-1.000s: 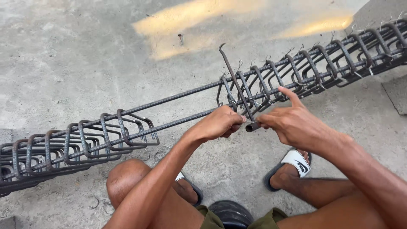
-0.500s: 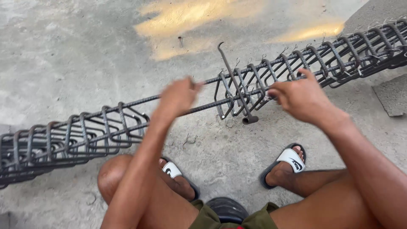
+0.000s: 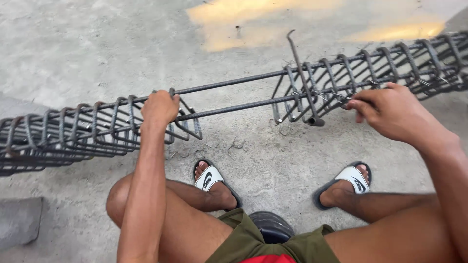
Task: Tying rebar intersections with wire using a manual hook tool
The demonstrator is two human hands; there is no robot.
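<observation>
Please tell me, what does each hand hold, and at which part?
The left hand grips a stirrup at the top of the rebar cage, at the end of the left bundle. The right hand pinches thin tie wire by its end.

rebar cage (image 3: 234, 97): 1 | hooked tying tool (image 3: 303, 80): 1 | hands: 2 | sandals (image 3: 208, 178): 2 | concrete block (image 3: 19, 219): 1

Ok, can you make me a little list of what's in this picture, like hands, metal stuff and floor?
Left hand: left hand grips a stirrup on the rebar cage.
Right hand: right hand pinches thin tie wire by the cage.
Tool: hooked metal rod leans against the bars, touched by neither hand.
Feet: white slide sandals.
Floor: grey concrete floor.
</observation>
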